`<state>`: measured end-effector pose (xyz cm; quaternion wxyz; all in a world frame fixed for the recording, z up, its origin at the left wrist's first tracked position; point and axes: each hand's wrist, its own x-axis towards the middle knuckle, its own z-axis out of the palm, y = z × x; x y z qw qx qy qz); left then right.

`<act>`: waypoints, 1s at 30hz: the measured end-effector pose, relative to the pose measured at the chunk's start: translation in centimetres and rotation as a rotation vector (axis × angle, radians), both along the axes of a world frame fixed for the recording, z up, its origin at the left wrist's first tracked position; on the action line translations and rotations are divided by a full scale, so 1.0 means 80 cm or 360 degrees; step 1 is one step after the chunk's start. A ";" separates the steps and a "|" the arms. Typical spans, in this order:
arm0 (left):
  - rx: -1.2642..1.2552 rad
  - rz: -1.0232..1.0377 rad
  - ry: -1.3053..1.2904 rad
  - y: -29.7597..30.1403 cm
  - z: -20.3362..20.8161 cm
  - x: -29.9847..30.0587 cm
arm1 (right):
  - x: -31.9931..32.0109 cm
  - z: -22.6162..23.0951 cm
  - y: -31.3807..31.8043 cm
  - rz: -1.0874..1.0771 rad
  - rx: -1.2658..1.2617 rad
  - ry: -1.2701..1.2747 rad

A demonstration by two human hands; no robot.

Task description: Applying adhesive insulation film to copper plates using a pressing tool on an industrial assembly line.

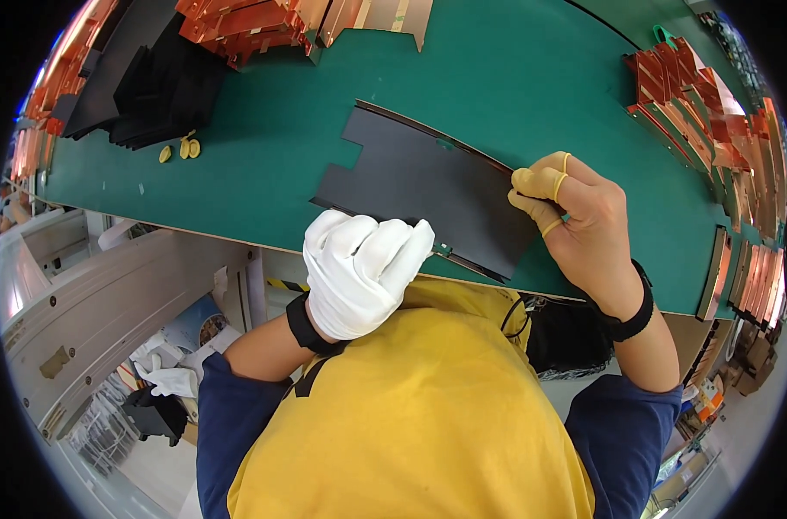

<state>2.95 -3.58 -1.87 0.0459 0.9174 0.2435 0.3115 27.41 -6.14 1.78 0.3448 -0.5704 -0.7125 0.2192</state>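
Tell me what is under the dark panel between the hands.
The green table shows beyond the upper edge of the dark panel and in its left notch. Whatever lies directly beneath is covered and cannot be seen.

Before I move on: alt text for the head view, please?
A white-gloved left hand and a right hand in yellow finger cots touch the edges of a dark, notched sheet over a green table. Black sheets and coppery parts are stacked far left, with more coppery parts at the right.
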 end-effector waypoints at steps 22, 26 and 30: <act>-0.0023 -0.0071 0.0301 0.011 0.021 0.006 | -0.005 0.009 0.001 0.0063 0.0129 -0.1164; -0.0091 -0.0186 0.0228 0.018 0.022 0.004 | 0.014 0.014 0.030 0.0199 -0.0268 -0.1084; -0.0132 -0.0184 0.0279 0.020 0.027 0.006 | 0.019 0.018 0.052 0.0422 -0.0565 -0.1080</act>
